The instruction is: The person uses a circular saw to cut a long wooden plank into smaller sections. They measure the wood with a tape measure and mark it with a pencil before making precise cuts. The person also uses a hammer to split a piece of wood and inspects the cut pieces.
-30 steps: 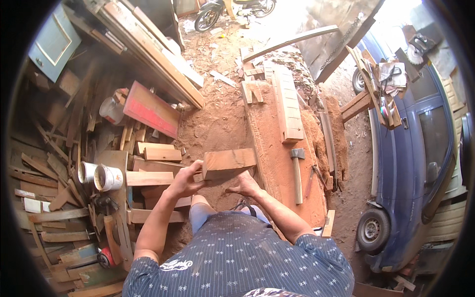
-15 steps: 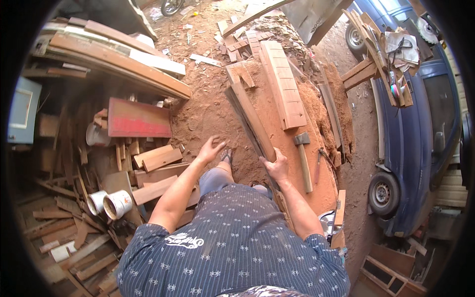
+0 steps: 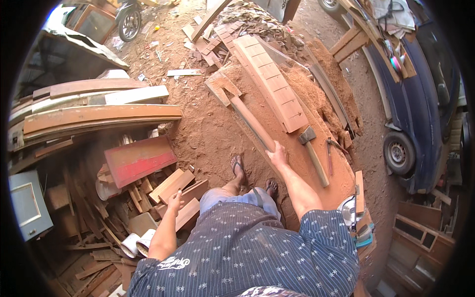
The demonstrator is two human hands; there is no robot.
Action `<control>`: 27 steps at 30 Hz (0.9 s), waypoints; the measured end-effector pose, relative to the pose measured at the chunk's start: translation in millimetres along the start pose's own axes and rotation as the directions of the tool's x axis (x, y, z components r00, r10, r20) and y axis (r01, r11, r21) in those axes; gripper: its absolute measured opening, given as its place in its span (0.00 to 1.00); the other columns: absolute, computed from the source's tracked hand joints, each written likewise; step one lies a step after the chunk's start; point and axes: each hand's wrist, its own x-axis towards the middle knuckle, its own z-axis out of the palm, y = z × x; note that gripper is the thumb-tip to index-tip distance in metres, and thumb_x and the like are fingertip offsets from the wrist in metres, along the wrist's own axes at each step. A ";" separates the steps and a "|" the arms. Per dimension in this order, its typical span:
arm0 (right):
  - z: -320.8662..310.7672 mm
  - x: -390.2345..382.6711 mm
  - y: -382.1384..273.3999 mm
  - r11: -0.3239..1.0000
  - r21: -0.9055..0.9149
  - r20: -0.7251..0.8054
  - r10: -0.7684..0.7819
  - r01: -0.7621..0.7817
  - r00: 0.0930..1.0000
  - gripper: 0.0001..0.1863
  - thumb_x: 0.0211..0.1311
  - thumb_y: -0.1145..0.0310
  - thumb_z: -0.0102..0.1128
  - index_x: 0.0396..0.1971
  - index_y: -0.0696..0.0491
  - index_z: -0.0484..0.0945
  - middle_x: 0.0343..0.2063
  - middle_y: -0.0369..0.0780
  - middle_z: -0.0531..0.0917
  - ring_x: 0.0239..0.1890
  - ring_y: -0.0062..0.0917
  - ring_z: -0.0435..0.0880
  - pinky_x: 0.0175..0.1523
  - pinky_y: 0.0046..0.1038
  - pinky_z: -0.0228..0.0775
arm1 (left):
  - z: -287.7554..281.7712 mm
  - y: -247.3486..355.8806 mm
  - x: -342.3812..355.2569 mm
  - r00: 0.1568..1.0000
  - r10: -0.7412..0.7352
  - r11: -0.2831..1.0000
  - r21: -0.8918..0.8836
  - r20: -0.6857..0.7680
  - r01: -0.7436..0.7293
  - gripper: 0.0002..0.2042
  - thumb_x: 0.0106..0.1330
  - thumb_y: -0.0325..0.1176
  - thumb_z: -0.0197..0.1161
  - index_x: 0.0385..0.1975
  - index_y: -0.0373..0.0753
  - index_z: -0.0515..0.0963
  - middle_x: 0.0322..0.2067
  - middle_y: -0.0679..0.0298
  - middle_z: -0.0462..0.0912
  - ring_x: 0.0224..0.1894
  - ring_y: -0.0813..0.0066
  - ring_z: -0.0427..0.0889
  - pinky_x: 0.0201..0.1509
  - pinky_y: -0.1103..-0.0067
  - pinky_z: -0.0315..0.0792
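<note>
My right hand (image 3: 279, 155) is closed round the near end of a long, narrow wooden batten (image 3: 251, 121), which lies along the left edge of a sawdust-covered workbench (image 3: 316, 148). Out to the left, my left hand (image 3: 175, 203) is raised with its fingers curled together; anything in it is too small to make out. On the bench, right of the batten, lies a thick wooden beam (image 3: 269, 81) marked with cross lines. Close to my right hand rests a hammer (image 3: 314, 156) with a square dark head and wooden handle. A thin reddish tool (image 3: 330, 156) lies beside it.
Stacked planks (image 3: 99, 119), a red-faced board (image 3: 141, 161) and loose offcuts (image 3: 173, 185) crowd the left. White buckets (image 3: 146, 241) stand among scrap. Wood chips (image 3: 257, 24) heap beyond the bench. A blue car (image 3: 420, 138) is parked at the right.
My left hand has moved left and back toward my body, its fingers now curled in. My right hand keeps hold of the batten, which now lies along the bench edge. The view has turned.
</note>
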 end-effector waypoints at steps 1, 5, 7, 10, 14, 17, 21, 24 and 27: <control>0.6 5.9 -9.3 1.000 -0.014 -0.007 0.010 -0.010 1.000 0.34 0.53 0.59 0.77 0.60 0.51 0.74 0.47 0.51 0.86 0.52 0.46 0.85 0.54 0.44 0.77 | -0.7 4.3 3.7 1.000 0.020 1.000 0.009 0.014 -0.020 0.36 0.70 0.60 0.60 0.68 0.38 0.68 0.62 0.52 0.76 0.50 0.60 0.84 0.50 0.64 0.80; 3.0 25.2 -24.7 0.998 0.056 0.064 0.023 -0.027 0.998 0.36 0.53 0.59 0.77 0.61 0.51 0.73 0.51 0.51 0.84 0.55 0.46 0.83 0.57 0.44 0.76 | 22.4 54.1 23.3 0.986 0.150 0.988 0.013 0.077 -0.151 0.34 0.69 0.58 0.64 0.65 0.37 0.72 0.54 0.58 0.81 0.39 0.69 0.84 0.41 0.72 0.81; 0.0 27.2 -17.9 0.999 0.053 0.054 0.003 -0.006 0.999 0.36 0.53 0.59 0.77 0.61 0.52 0.73 0.51 0.51 0.84 0.55 0.46 0.83 0.58 0.44 0.76 | 45.3 95.5 24.5 0.957 0.257 0.965 0.009 0.137 -0.260 0.33 0.70 0.57 0.64 0.64 0.37 0.73 0.51 0.59 0.82 0.37 0.71 0.84 0.40 0.74 0.81; -5.8 10.4 -11.9 0.994 -0.053 -0.074 -0.094 0.091 0.993 0.38 0.55 0.56 0.76 0.63 0.52 0.70 0.58 0.50 0.80 0.61 0.43 0.79 0.64 0.42 0.71 | 79.9 144.0 13.1 0.890 0.379 0.920 0.004 0.256 -0.393 0.28 0.71 0.55 0.64 0.60 0.39 0.76 0.46 0.61 0.84 0.40 0.72 0.84 0.39 0.76 0.80; -34.1 -58.7 3.0 0.998 0.065 -0.197 -0.012 0.026 0.980 0.32 0.60 0.56 0.71 0.61 0.56 0.73 0.59 0.49 0.78 0.62 0.44 0.77 0.66 0.42 0.69 | 108.2 154.5 15.3 0.884 0.321 0.939 0.007 0.341 -0.344 0.31 0.72 0.55 0.63 0.64 0.36 0.72 0.52 0.57 0.83 0.46 0.69 0.85 0.43 0.78 0.80; -86.0 -129.5 59.1 0.974 0.112 -0.194 0.216 -0.197 0.957 0.27 0.62 0.55 0.67 0.56 0.57 0.78 0.56 0.50 0.80 0.61 0.45 0.78 0.66 0.43 0.69 | 121.7 140.6 37.9 0.882 0.253 0.947 0.085 0.398 -0.310 0.30 0.72 0.55 0.62 0.62 0.35 0.73 0.51 0.58 0.82 0.40 0.73 0.83 0.37 0.80 0.78; -150.7 -235.1 164.3 0.806 -0.070 -0.043 0.587 -0.588 0.809 0.21 0.66 0.58 0.59 0.49 0.60 0.83 0.47 0.55 0.85 0.52 0.49 0.84 0.60 0.47 0.74 | 134.3 135.1 16.9 0.905 0.184 0.955 0.149 0.383 -0.258 0.27 0.73 0.55 0.61 0.57 0.37 0.75 0.43 0.63 0.83 0.32 0.77 0.80 0.32 0.80 0.76; -167.3 -310.2 261.9 0.693 -0.215 0.136 0.719 -0.688 0.682 0.20 0.66 0.62 0.57 0.51 0.59 0.83 0.48 0.58 0.84 0.54 0.51 0.84 0.60 0.46 0.75 | 147.6 129.6 -16.5 0.920 0.213 0.947 0.164 0.329 -0.278 0.26 0.73 0.54 0.61 0.57 0.37 0.75 0.43 0.63 0.84 0.33 0.77 0.81 0.32 0.80 0.75; -160.8 -346.7 330.9 0.579 -0.559 0.088 0.753 -0.594 0.652 0.25 0.65 0.63 0.56 0.58 0.61 0.79 0.64 0.53 0.74 0.69 0.45 0.71 0.71 0.51 0.61 | 152.3 110.7 -49.6 0.920 0.240 0.926 0.213 0.309 -0.313 0.27 0.73 0.54 0.61 0.59 0.37 0.75 0.45 0.62 0.84 0.36 0.75 0.83 0.34 0.77 0.76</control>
